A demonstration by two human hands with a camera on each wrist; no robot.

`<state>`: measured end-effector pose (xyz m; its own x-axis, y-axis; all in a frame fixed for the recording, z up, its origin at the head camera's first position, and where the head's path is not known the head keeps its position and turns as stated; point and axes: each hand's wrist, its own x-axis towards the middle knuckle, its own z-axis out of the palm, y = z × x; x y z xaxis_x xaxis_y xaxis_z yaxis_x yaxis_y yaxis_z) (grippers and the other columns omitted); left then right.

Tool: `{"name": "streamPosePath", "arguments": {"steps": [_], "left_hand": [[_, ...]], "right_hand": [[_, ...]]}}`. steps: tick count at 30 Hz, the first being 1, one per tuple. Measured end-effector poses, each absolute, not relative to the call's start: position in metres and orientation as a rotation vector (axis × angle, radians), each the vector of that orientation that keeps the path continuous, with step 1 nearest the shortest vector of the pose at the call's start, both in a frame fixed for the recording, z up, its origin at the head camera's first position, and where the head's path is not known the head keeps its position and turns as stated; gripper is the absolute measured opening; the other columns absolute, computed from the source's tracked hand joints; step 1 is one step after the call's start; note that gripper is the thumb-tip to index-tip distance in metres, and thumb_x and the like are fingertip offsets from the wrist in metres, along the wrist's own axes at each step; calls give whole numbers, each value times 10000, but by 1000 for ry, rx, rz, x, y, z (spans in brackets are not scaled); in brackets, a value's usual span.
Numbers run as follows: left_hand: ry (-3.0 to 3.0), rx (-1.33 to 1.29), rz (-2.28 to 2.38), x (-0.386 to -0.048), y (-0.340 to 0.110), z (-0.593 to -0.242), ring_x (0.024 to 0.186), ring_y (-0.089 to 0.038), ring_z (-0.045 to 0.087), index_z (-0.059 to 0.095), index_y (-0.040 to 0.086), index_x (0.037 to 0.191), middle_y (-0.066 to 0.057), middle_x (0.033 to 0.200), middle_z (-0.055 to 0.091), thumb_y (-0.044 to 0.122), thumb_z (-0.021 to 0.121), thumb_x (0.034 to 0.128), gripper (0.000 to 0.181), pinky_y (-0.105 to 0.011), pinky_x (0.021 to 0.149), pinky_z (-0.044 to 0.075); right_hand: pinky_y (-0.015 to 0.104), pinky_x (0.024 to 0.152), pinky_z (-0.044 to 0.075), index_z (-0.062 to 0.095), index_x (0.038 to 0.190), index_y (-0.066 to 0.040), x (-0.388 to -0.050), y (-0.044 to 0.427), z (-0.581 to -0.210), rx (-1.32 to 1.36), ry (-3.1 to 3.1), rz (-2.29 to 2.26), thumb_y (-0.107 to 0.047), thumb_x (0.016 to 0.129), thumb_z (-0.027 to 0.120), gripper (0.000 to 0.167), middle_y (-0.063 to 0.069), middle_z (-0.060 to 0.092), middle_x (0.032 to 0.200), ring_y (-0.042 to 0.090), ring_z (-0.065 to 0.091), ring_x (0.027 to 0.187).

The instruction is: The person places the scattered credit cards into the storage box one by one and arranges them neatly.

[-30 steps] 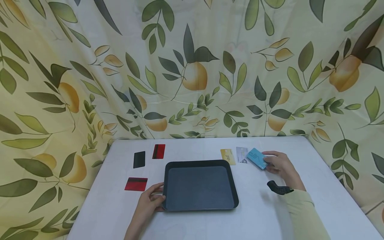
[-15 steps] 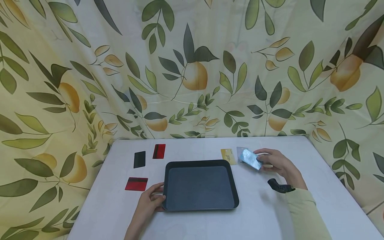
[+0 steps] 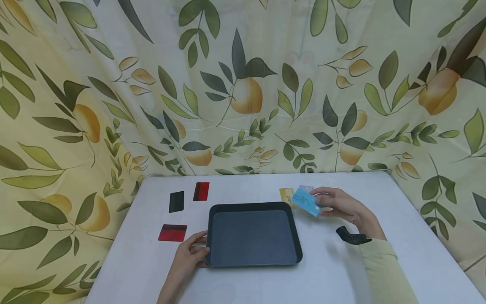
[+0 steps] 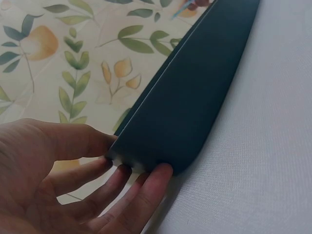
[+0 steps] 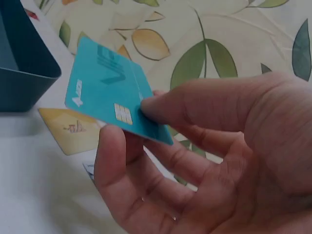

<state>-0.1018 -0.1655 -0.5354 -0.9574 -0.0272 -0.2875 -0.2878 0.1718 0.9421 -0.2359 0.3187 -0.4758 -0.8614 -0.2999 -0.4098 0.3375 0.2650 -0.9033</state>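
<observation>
My right hand (image 3: 347, 207) pinches a turquoise card (image 3: 306, 202) by one end, thumb on top and fingers underneath. In the right wrist view the card (image 5: 107, 87) is tilted, its gold chip and "VIP" lettering facing up. Below it on the white table lie a gold card (image 3: 286, 195) and a pale silver card (image 3: 306, 188), both partly covered. The left hand (image 3: 191, 250) grips the left end of a dark rectangular tray (image 3: 254, 264). Seen from the left wrist, the thumb meets the tray rim while curled fingertips touch the outer wall (image 4: 170, 112).
On the table's left side lie a black card (image 3: 176, 202), a red card with a dark stripe (image 3: 201, 191) and a second red striped card (image 3: 172, 233). A leaf-and-fruit patterned curtain (image 3: 243, 139) hangs behind the white table (image 3: 243, 287).
My right hand has carried the turquoise card left, over the silver card and partly over the gold one, changing its tilt on the way. The left hand and tray have stayed put.
</observation>
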Motion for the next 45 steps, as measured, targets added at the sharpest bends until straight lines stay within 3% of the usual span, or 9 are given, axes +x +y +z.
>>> {"name": "streamPosePath", "arguments": {"steps": [12,21,36,45], "left_hand": [[2235,-308,1878,-102,-166,-534,964,-225,719,594,87,1456,-194,1336,652,41,718,926,546,-388,675,645],[2230,-311,1871,-103,-167,-537,977,-231,719,580,83,1468,-198,1354,643,39,717,931,557,-383,678,642],[2201,-287,1889,-103,-169,-537,977,-213,718,579,93,1471,-199,1365,631,67,726,937,555,-372,700,647],[2218,-296,1906,-105,-168,-540,957,-206,726,606,108,1449,-177,1355,646,65,732,933,533,-335,684,635]], "right_hand": [[453,905,625,616,1317,-136,-237,311,-478,-294,1966,-1697,-71,1017,625,307,-23,680,1213,181,665,1036],[458,874,631,551,1353,-8,-234,295,-479,-423,1941,-1618,-82,1015,617,353,69,666,1207,237,685,1018],[453,848,636,573,1317,10,-233,258,-477,-587,1858,-1500,-107,1012,621,331,107,677,1173,228,718,957],[342,775,640,561,1328,31,-234,232,-485,-638,1805,-1473,-69,1016,616,332,82,684,1135,152,700,898]]}}
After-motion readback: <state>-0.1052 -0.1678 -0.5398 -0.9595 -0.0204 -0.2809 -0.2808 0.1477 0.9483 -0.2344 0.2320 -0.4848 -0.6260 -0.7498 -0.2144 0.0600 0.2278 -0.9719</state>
